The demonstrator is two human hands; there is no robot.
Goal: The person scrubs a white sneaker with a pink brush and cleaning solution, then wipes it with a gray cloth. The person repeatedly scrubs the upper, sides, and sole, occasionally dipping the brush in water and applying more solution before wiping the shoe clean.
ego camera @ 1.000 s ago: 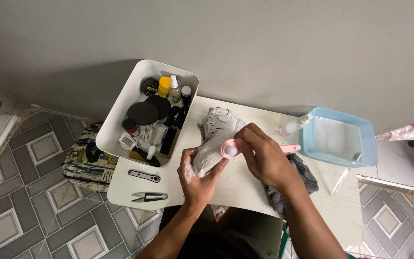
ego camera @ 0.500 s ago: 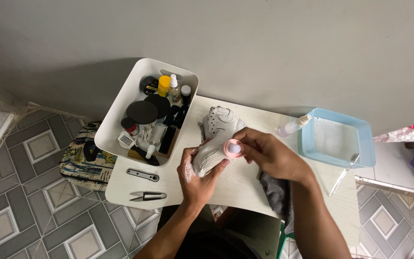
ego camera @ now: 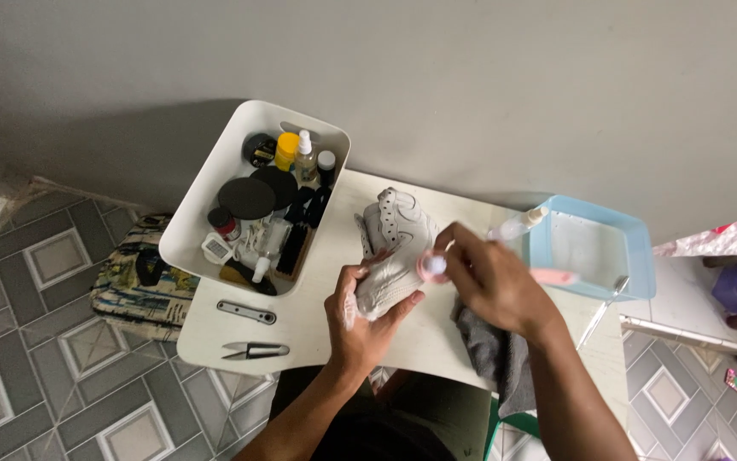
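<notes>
The left hand (ego camera: 367,318) is clamped around the heel end of a white shoe (ego camera: 394,252), holding it tilted on the table (ego camera: 317,329). The right hand (ego camera: 492,286) is closed on a small pink brush (ego camera: 431,266), its round head pressed to the shoe's side just at the left hand's one o'clock. A gray cloth (ego camera: 492,354) lies under the right wrist, hanging over the table's near edge. At the right hand's two o'clock sits a light blue basin (ego camera: 637,256) with a small clear bottle (ego camera: 518,225) beside it. At the left hand's ten o'clock is a white bin (ego camera: 206,205) of bottles and tins; small snips (ego camera: 253,349) lie at eight o'clock. A hard stroke could twist the shoe out of the left hand's grip, and the right elbow could drag the cloth off the edge.
</notes>
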